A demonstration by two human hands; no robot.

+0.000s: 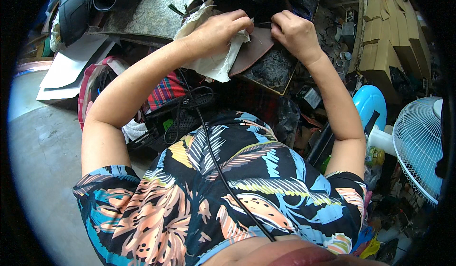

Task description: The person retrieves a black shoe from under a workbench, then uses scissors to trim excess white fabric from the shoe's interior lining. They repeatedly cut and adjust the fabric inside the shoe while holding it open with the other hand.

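My left hand (223,28) is at the work table with its fingers curled in, closed over a crumpled cream cloth (216,64) that sticks out above and below it. Beside its fingertips lies a flat brown leather-like piece (254,52) with a rounded, stitched-looking edge. A short way to the right, my right hand (297,33) is closed in a pinch near the brown piece's right edge; what it pinches is too small to make out. Just behind both hands sits a dark, glossy black object (244,0), partly hidden, whose kind I cannot tell.
A grey speckled tabletop (147,17) extends to the left, with a black bag (76,9) at its end. White sheets (71,69) stick out below. A white fan (418,145), a blue round object (370,105) and stacked cardboard boxes (389,43) crowd the right. A black cable (216,161) crosses my shirt.
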